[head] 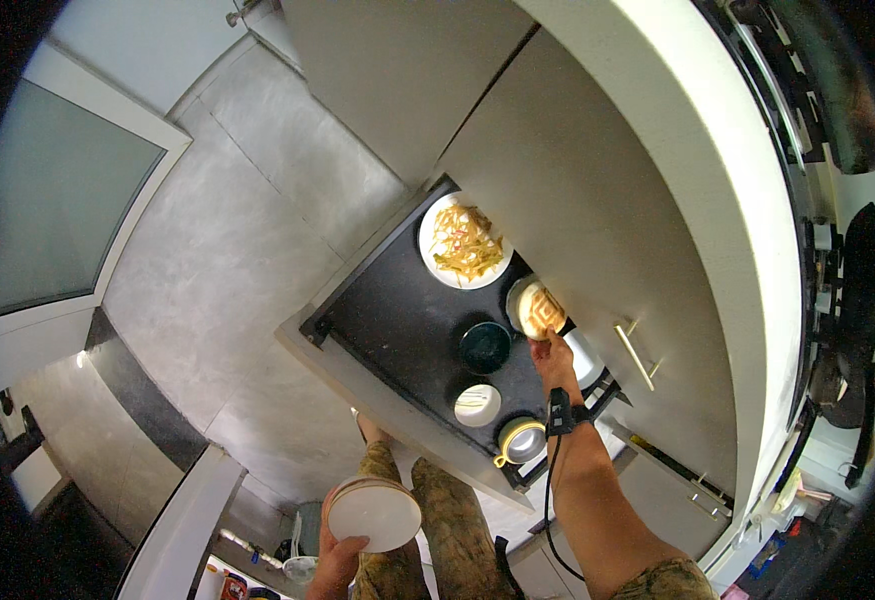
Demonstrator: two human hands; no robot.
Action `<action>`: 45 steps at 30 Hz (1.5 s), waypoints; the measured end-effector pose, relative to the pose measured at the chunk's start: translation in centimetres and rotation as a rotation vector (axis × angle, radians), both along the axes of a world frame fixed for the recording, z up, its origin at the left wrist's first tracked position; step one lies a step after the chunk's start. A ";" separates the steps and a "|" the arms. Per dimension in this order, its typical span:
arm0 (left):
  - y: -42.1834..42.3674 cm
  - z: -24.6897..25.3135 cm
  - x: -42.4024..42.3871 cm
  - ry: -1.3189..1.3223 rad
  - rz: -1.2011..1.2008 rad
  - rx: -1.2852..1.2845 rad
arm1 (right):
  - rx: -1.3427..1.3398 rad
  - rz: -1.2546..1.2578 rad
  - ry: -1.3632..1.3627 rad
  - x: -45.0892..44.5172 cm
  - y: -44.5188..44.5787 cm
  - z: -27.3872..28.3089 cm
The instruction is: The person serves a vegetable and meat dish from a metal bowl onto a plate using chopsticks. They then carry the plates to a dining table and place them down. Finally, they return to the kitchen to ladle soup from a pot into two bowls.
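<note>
My left hand (341,551) grips a small stack of round white plates (375,514) with thin brownish rims, low in front of my legs. My thumb lies over the top plate's edge. My right hand (553,358) reaches into an open drawer with a dark liner (385,300). Its thumb and fingers pinch the near rim of a round pale dish with a brown pattern (541,309). Beyond it lies a white plate with yellowish shredded food or a food-like print (469,244); I cannot tell which. A dark green bowl (485,348) sits left of my right hand.
The drawer also holds a white bowl (477,406), a yellow-rimmed cup with a handle (521,441) and a white dish (583,360) partly behind my wrist. A cabinet front with a metal handle (636,356) stands on the right. Grey tiled floor (257,195) lies left.
</note>
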State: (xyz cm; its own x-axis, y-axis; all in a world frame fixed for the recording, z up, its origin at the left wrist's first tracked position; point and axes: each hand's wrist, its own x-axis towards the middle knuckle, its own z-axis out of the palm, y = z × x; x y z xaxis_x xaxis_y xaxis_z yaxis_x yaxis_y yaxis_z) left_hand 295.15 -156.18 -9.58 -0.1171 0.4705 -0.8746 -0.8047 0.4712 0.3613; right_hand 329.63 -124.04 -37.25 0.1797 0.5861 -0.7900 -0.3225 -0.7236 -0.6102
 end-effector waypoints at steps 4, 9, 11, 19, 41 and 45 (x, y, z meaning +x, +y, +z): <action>0.4 0.8 0.0 0.068 0.011 0.018 | -0.043 -0.159 0.015 -0.2 -1.7 1.3; 2.7 5.2 -0.6 0.113 -0.093 0.023 | -0.165 0.036 -0.053 -1.2 -9.7 10.3; 1.9 6.8 -0.2 0.113 -0.228 -0.112 | -0.055 0.156 0.055 6.0 -16.9 9.3; 1.1 14.6 1.0 0.304 -0.319 0.182 | 0.040 -0.061 0.087 8.3 -24.3 45.6; 0.6 29.2 34.4 0.282 -0.237 0.344 | 0.016 -0.628 -1.509 74.6 -15.0 59.2; 1.1 29.4 37.9 0.486 -0.467 0.399 | -0.071 -0.477 -1.412 82.8 -16.2 54.5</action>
